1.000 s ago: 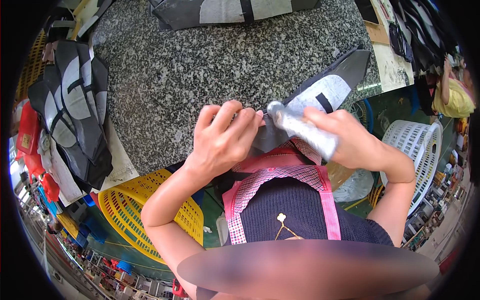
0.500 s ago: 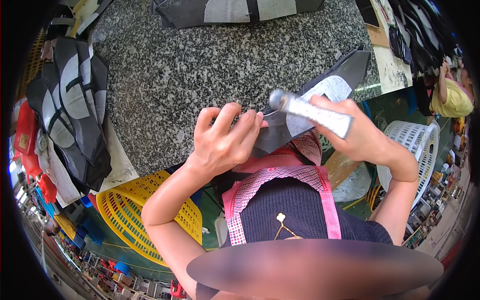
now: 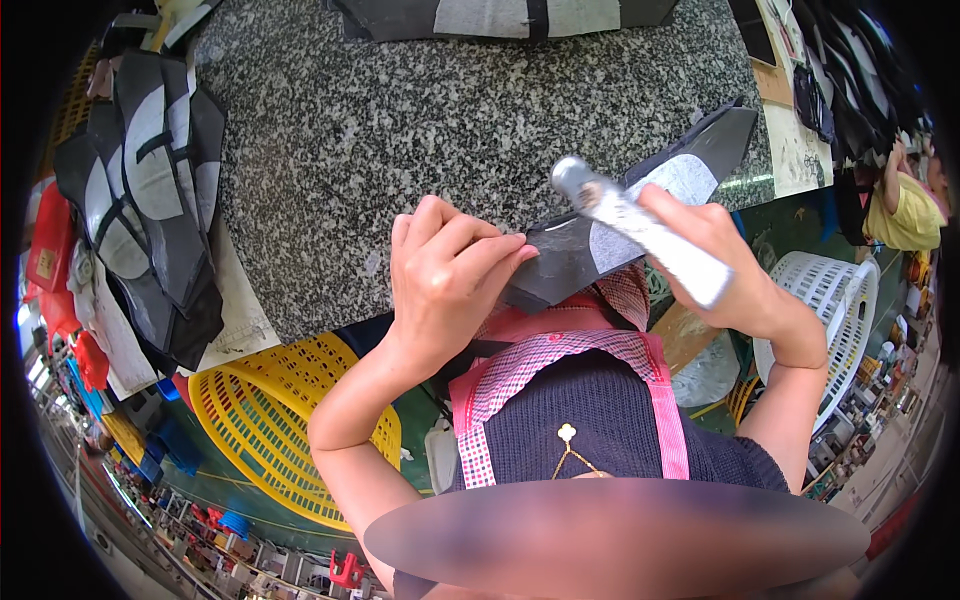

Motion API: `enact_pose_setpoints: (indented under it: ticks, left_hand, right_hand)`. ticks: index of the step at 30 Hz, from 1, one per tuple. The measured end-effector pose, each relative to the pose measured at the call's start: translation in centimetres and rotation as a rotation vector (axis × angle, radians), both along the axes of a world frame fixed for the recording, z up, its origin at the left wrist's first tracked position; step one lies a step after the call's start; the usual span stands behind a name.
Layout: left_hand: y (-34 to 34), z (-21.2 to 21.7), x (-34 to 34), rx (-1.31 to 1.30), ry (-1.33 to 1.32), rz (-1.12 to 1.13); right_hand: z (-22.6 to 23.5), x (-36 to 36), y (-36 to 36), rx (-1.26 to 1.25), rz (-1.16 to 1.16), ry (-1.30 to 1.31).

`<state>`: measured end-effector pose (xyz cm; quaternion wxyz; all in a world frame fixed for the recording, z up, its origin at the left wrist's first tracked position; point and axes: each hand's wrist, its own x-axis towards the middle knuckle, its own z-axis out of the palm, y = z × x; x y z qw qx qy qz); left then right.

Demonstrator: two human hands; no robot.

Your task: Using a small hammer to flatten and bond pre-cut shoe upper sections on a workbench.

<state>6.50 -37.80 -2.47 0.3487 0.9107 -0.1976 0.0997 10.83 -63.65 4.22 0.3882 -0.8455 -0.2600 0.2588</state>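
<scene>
My right hand (image 3: 735, 265) grips a hammer (image 3: 650, 235) whose pale, shiny handle is blurred; its rounded metal head is over the granite slab (image 3: 320, 190). Beneath it, along the slab's near edge, lies a black leather-like piece (image 3: 558, 268) with a light grey patch (image 3: 688, 180). With thumb and index finger my left hand (image 3: 438, 275) pinches the left end of that piece at its upper edge. Part of the piece is hidden behind the hammer and my right hand.
Similar black pieces (image 3: 165, 190) with grey patches are stacked at the left, and another (image 3: 485, 15) lies at the slab's far edge. Below stand a yellow basket (image 3: 290, 430) and a white basket (image 3: 860, 320). A person in yellow (image 3: 905, 210) is at far right.
The hammer has swung slightly right and its head a little up. My left fingers have drawn closer together at the piece's edge. The whole view has shifted slightly.
</scene>
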Motion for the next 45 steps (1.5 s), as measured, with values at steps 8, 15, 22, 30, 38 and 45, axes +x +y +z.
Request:
enact_pose_setpoints:
  ticks: [8,15,22,30,38,45]
  left_hand:
    - [0.1,0.4,-0.2,0.118,-0.099,-0.146]
    - [-0.6,1.2,-0.3,0.243,-0.175,-0.166]
    - [-0.5,0.0,-1.8,0.233,-0.357,-0.107]
    - [-1.0,-0.9,-2.9,0.26,-0.392,-0.095]
    - [-1.2,-0.1,-3.0,0.351,-0.226,-0.175]
    - [-1.8,-0.2,-2.2,0.4,-0.231,-0.195]
  right_hand:
    - [0.2,0.0,0.8,-0.008,0.069,-0.03]
    - [-0.1,0.1,0.9,-0.007,0.144,0.01]
    - [-0.8,-0.7,1.1,-0.1,0.165,0.025]
    - [-0.4,-1.0,0.7,0.081,0.093,0.0]
    - [-0.9,-2.7,-2.8,0.133,-0.139,-0.15]
    - [1.0,-1.0,-2.4,0.136,-0.125,-0.183]
